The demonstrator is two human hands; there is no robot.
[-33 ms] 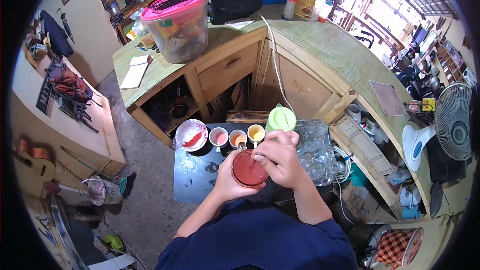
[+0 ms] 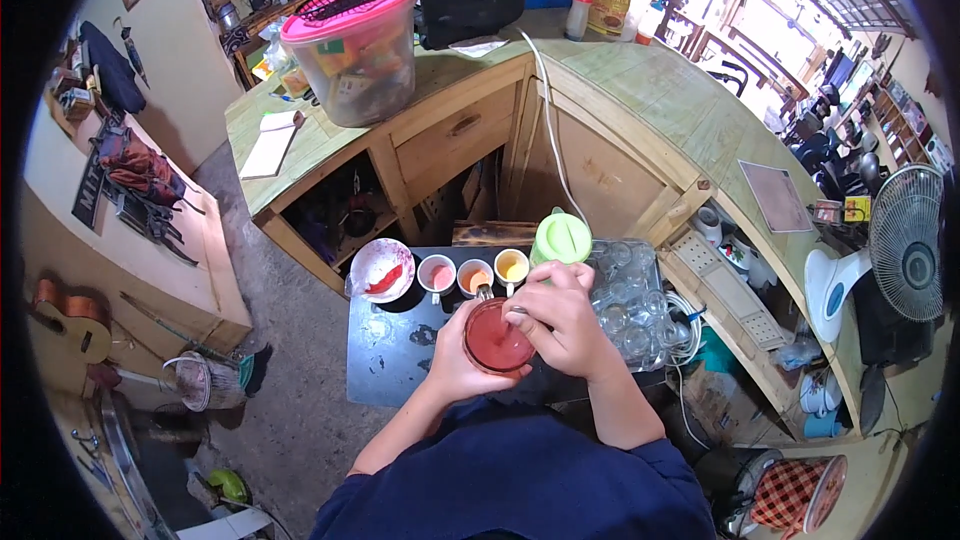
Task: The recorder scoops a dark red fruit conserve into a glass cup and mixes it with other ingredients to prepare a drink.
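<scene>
My left hand (image 2: 460,350) is wrapped round a glass mug (image 2: 487,366) of cloudy red liquid (image 2: 497,336), held above the small dark table. Over its rim, my right hand (image 2: 566,318) pinches a spoon (image 2: 517,311); the fingers and liquid hide most of it. Just beyond the mug stand several white cups: one with pink contents (image 2: 437,274), one with orange (image 2: 475,278) and one with yellow (image 2: 512,265). At their left, a white bowl (image 2: 370,262) stained red-purple holds a red utensil (image 2: 386,280). Behind my right hand is a light-green-lidded container (image 2: 563,237).
A tray of clear glasses (image 2: 628,315) sits at the right of the dark table (image 2: 385,365). The wooden counter (image 2: 600,65) curves round the far side, bearing a pink-lidded tub (image 2: 352,60). A white fan (image 2: 850,285) stands right; a white cable (image 2: 552,130) hangs down the counter.
</scene>
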